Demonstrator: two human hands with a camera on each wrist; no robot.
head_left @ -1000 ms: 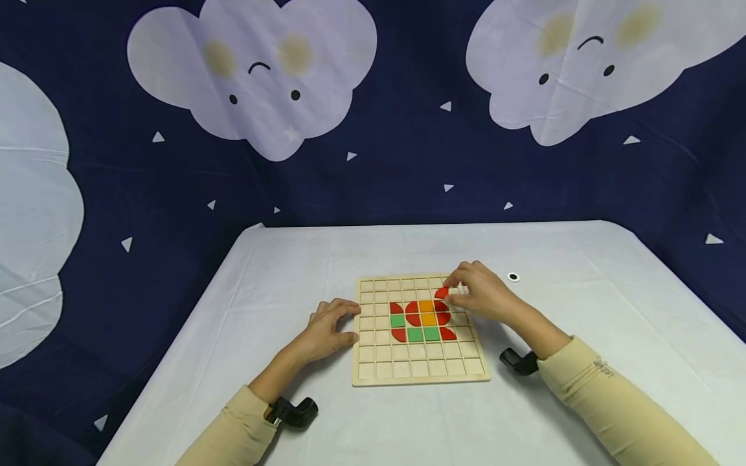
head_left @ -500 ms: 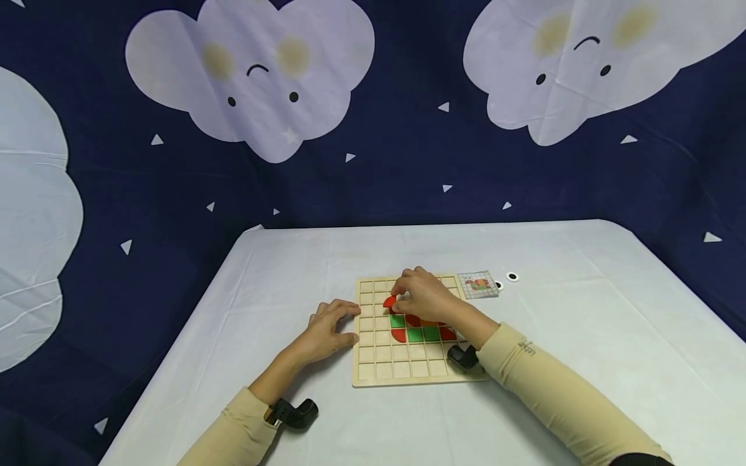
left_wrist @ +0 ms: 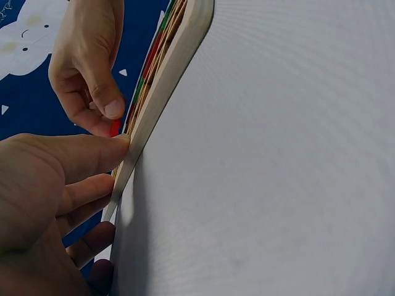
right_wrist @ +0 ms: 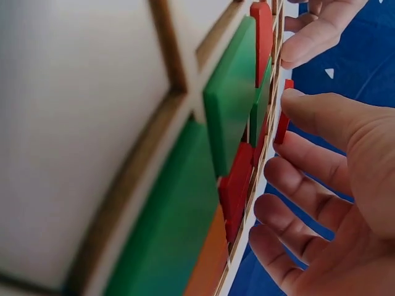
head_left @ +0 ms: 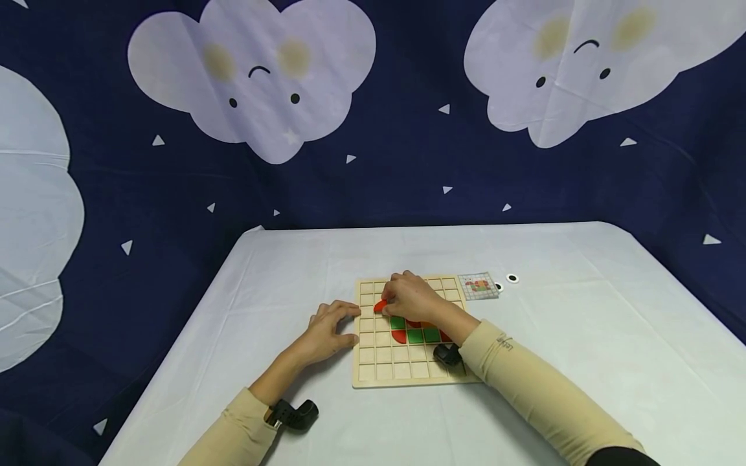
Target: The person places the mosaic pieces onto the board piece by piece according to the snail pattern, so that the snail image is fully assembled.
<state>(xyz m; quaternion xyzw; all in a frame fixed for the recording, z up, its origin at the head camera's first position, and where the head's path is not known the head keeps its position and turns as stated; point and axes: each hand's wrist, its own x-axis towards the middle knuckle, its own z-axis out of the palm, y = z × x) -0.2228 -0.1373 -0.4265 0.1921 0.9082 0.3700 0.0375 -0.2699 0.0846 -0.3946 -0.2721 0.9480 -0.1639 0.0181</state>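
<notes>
A wooden grid board [head_left: 373, 372] lies on the white table with red, green and orange tiles set in its cells. My right hand [head_left: 412, 296] is over the board's upper left, pinching a red quarter-circle tile [head_left: 380, 305] between thumb and index finger. In the right wrist view this red tile [right_wrist: 284, 117] is held just off the board, the other fingers spread loosely. My left hand [head_left: 323, 331] touches the board's left edge, thumb and fingers apart along it. A green square tile [head_left: 414, 335] and a red tile [head_left: 399, 336] sit in the lower row; my right hand hides others.
A small pattern card [head_left: 479, 285] lies by the board's upper right corner. Next to it are two white discs with black centres, one [head_left: 512, 278] apart and one partly under the card. A dark blue cloud-print cloth [head_left: 396, 194] hangs behind the table.
My right hand has moved left from the board's upper right with the red tile, uncovering the card. Lately it shifted slightly further left. The left hand has stayed put.
</notes>
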